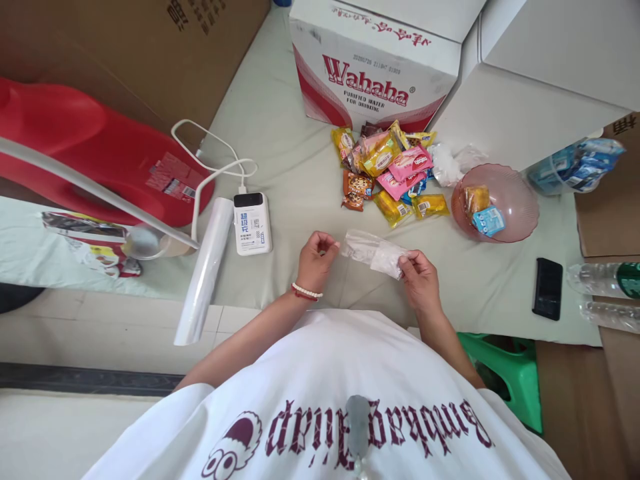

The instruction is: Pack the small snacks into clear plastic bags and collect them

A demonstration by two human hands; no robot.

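Two hands are holding one small crumpled clear plastic bag (376, 252) just above the pale grey-green cloth-covered tabletop (280, 153): the left hand (316, 260) is pinching its left end with curled fingers, the right hand (419, 279) is gripping its right end. The bag is looking thin, wrinkled and whitish. Beyond it a heap of colourful wrapped snacks (387, 175) is lying beside a pink ribbed glass bowl (515, 200). A red-and-white Wahaha carton (375, 73) is standing behind them.
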